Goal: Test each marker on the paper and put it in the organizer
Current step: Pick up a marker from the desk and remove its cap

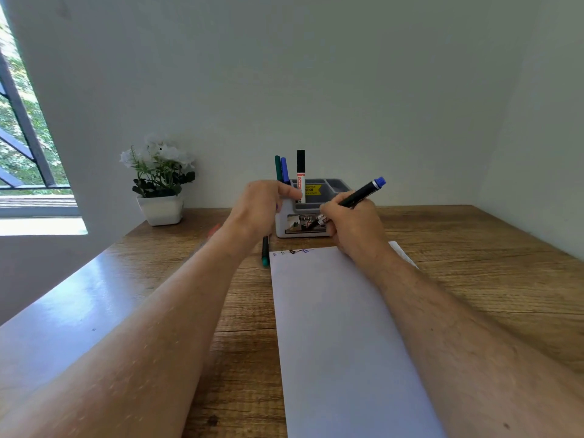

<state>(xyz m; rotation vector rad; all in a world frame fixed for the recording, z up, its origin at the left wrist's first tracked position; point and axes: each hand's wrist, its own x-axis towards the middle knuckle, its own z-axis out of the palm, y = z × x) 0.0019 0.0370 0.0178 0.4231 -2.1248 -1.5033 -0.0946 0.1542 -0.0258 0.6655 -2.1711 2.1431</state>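
My right hand (pixel 354 227) grips a black marker with a blue end (pixel 363 190), its tip pointing down-left in front of the organizer and above the paper's far edge. My left hand (pixel 260 210) is raised beside the organizer's left side with curled fingers; whether it holds a cap is hidden. The white and grey organizer (pixel 328 191) holds three upright markers: green (pixel 277 167), blue (pixel 284 169) and black-capped white (pixel 301 175). A white paper sheet (pixel 341 327) lies lengthwise with small test marks (pixel 295 252) at its far edge. A green-capped marker (pixel 265 250) lies left of the paper.
A white pot of artificial flowers (pixel 161 184) stands at the back left of the wooden desk (pixel 489 263). Something red (pixel 213 230) lies partly hidden behind my left forearm. The wall is close behind the organizer, and a window is on the left.
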